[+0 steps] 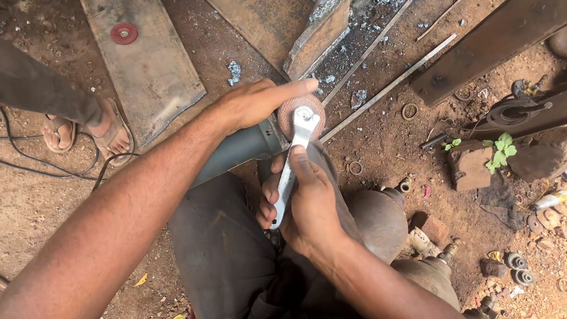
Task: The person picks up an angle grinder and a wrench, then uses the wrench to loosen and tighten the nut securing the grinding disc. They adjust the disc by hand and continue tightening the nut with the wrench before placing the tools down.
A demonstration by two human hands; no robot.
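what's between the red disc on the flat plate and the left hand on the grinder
In the head view, bare rusty plate runs down from the red disc, then a strip of brown dirt ground before the left hand on the angle grinder. Nothing else lies there.

In front of me, my left hand [254, 103] rests on an angle grinder [236, 150] lying across my lap. Its disc [293, 112] sits just right of that hand. A spanner [293, 162] lies on the disc, with my right hand [304, 207] gripping its handle below. Metal rods [384, 91] lie beyond, a sandalled foot [112, 133] far left.
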